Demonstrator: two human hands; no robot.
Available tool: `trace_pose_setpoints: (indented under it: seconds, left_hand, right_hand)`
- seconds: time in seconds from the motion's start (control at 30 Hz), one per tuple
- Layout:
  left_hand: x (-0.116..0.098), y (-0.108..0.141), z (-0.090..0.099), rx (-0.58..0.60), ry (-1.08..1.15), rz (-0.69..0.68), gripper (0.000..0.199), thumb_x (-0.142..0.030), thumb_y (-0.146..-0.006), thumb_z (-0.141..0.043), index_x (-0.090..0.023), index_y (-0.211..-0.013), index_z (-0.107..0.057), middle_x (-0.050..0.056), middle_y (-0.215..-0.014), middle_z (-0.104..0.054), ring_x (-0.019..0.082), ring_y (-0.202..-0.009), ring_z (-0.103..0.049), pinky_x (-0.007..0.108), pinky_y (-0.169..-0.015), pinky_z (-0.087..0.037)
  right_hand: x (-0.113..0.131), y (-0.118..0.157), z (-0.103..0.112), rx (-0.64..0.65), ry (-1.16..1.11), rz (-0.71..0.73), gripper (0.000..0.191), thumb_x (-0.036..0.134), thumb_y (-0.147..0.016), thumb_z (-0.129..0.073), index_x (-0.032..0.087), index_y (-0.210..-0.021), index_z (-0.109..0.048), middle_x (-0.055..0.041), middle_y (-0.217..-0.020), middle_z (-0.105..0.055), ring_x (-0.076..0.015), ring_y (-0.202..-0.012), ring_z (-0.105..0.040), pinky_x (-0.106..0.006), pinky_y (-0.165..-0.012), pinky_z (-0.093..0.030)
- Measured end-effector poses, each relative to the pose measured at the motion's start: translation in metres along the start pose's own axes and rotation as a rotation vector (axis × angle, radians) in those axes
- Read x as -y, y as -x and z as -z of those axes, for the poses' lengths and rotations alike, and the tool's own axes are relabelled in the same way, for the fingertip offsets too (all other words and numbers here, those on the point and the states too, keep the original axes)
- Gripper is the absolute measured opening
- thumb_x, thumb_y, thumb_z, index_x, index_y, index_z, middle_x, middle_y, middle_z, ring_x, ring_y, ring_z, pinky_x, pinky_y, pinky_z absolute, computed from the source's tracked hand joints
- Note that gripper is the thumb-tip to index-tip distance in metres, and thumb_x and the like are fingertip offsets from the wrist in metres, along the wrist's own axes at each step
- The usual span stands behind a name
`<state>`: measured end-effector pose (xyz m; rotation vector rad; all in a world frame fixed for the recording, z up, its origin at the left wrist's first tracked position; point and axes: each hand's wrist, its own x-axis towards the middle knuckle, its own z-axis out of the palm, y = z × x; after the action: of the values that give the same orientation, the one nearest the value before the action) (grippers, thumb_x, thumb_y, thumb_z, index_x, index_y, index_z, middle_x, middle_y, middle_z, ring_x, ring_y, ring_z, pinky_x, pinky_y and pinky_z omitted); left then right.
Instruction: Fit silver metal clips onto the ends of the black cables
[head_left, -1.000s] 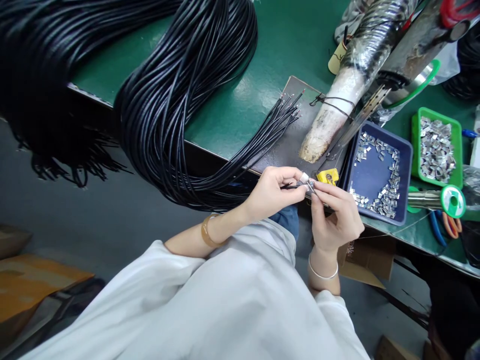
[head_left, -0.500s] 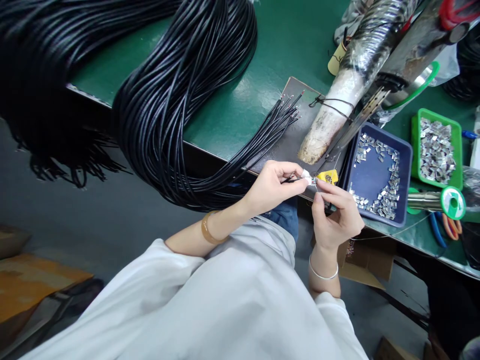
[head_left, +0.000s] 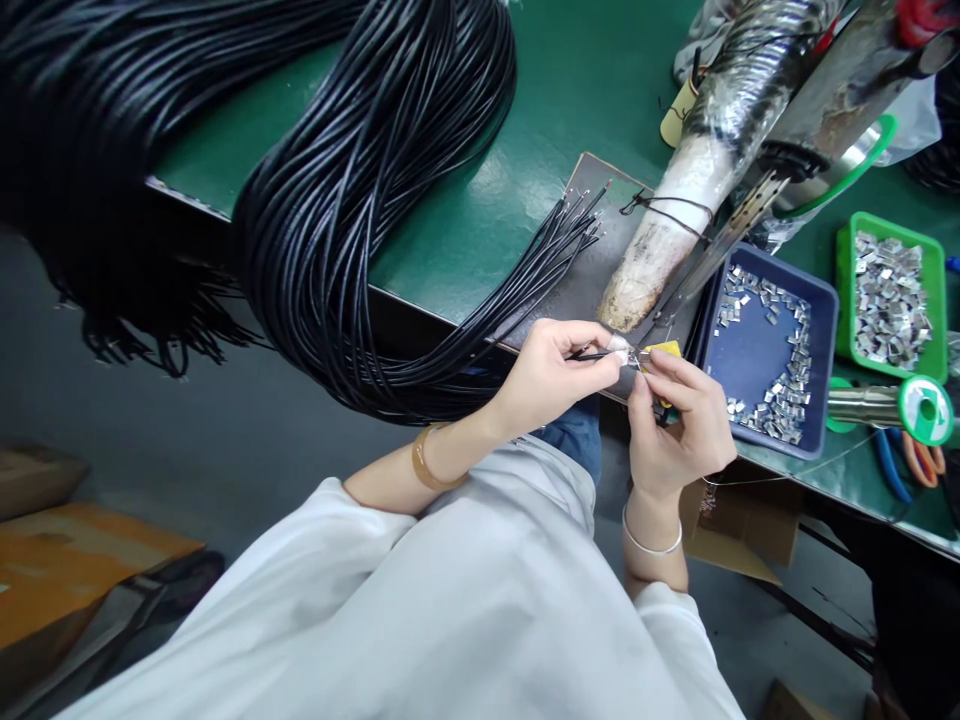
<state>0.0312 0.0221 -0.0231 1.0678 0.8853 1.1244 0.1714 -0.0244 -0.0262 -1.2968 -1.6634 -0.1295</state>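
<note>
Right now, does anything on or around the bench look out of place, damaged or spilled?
Mainly the duct: its lower end is browned and stained, unlike the whiter part above. Why, I can't tell. At left, cable ends hang off the bench. The metal pieces lie in their trays.

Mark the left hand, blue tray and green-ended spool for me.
Left hand (head_left: 546, 370): head view, middle of the hand.
Blue tray (head_left: 750, 362): head view, bare part of its floor.
Green-ended spool (head_left: 864, 405): head view, silvery middle between the ends.
</note>
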Motion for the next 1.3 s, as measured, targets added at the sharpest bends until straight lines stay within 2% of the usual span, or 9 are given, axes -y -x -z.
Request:
trace_pose_setpoints:
  seconds: [0.23,0.4,0.7,1.0,1.13,1.3]
  left_hand:
    - [-0.0031,0.0003,0.0017,0.009,0.002,0.005,0.01,-0.021,-0.075,-0.069,-0.011,-0.072,-0.072,0.001,-0.07,-0.067,0.009,-0.063,-0.056,0.019,-0.062,-0.048]
    - [-0.0031,-0.0004,0.0029,0.022,-0.025,0.006,0.006,-0.015,-0.072,-0.068,-0.01,-0.07,-0.071,-0.002,-0.063,-0.062,0.006,-0.056,-0.049,0.016,-0.054,-0.042]
    - [-0.0042,0.0054,0.0008,0.004,-0.084,-0.007,0.013,-0.022,-0.079,-0.068,-0.011,-0.08,-0.074,0.003,-0.075,-0.068,0.009,-0.065,-0.057,0.017,-0.059,-0.048]
    - [-0.0035,-0.0001,0.0071,0.065,-0.066,0.02,0.01,-0.02,-0.076,-0.068,-0.011,-0.073,-0.071,-0.003,-0.059,-0.052,0.006,-0.055,-0.04,0.018,-0.051,-0.033]
    - [-0.0052,-0.0002,0.0069,0.09,-0.031,0.045,0.012,-0.022,-0.076,-0.069,-0.011,-0.072,-0.071,-0.003,-0.058,-0.052,0.006,-0.054,-0.04,0.019,-0.051,-0.034]
    - [-0.0012,0.0019,0.0052,0.071,-0.057,0.002,0.009,-0.019,-0.077,-0.068,-0.012,-0.076,-0.074,0.0,-0.067,-0.063,0.008,-0.06,-0.05,0.019,-0.058,-0.042]
  right_hand:
    - [0.006,-0.0015,0.0018,0.009,-0.046,-0.023,0.023,0.007,-0.081,-0.073,0.022,-0.097,-0.069,-0.0034,-0.107,-0.076,-0.0183,-0.094,-0.075,-0.035,-0.083,-0.066]
    - [0.0029,-0.0001,0.0006,0.007,-0.038,-0.025,0.021,0.006,-0.081,-0.074,0.021,-0.095,-0.068,-0.003,-0.101,-0.077,-0.0169,-0.089,-0.075,-0.032,-0.081,-0.065]
    - [0.0068,-0.004,-0.0013,-0.03,-0.014,-0.017,0.027,0.005,-0.079,-0.077,0.023,-0.098,-0.073,-0.0011,-0.102,-0.076,-0.0163,-0.09,-0.075,-0.032,-0.083,-0.065]
    - [0.0044,0.0001,0.0,-0.009,-0.019,0.012,0.021,0.006,-0.08,-0.075,0.021,-0.093,-0.068,-0.0029,-0.101,-0.077,-0.0161,-0.089,-0.075,-0.032,-0.081,-0.064]
    - [0.0039,0.0011,0.0002,-0.032,0.012,0.024,0.021,0.009,-0.081,-0.075,0.022,-0.095,-0.069,-0.0024,-0.101,-0.077,-0.016,-0.088,-0.075,-0.032,-0.081,-0.063]
    - [0.0033,0.0001,-0.001,-0.03,0.022,0.01,0.023,0.008,-0.08,-0.076,0.024,-0.097,-0.072,-0.0014,-0.1,-0.076,-0.0163,-0.088,-0.074,-0.032,-0.081,-0.063]
